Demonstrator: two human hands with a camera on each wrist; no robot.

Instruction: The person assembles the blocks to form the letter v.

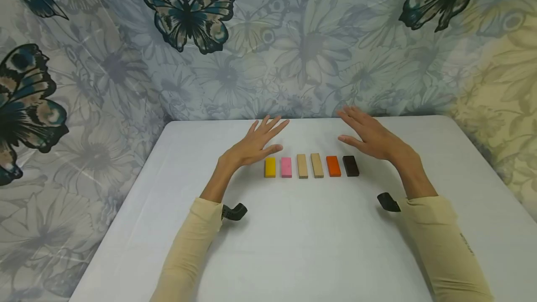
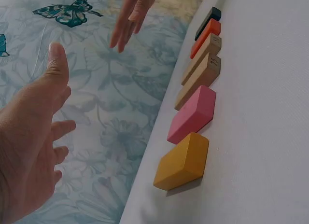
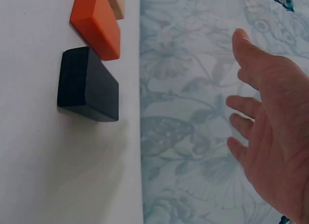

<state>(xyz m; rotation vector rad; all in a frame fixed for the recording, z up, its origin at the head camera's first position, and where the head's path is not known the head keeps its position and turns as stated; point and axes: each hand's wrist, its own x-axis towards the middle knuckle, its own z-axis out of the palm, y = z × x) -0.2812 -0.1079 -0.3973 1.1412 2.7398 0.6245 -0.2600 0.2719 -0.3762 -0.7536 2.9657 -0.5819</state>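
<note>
Several small blocks lie in a row across the white table: a yellow block (image 1: 270,168), a pink block (image 1: 286,167), two plain wooden blocks (image 1: 302,166) (image 1: 317,165), an orange block (image 1: 333,166) and a black block (image 1: 350,166). Dark marks show on the ends of the wooden ones in the left wrist view. My left hand (image 1: 257,144) is held above the table beyond the yellow block, fingers spread, holding nothing. To the right, my right hand (image 1: 371,135) hovers past the black block with its fingers extended and nothing in it. Neither hand touches a block.
A black wrist device (image 1: 235,212) sits at the left cuff and another black device (image 1: 388,202) at the right cuff. Behind the white table (image 1: 293,246) hangs a butterfly-and-flower patterned cloth (image 1: 310,55), close to its far edge.
</note>
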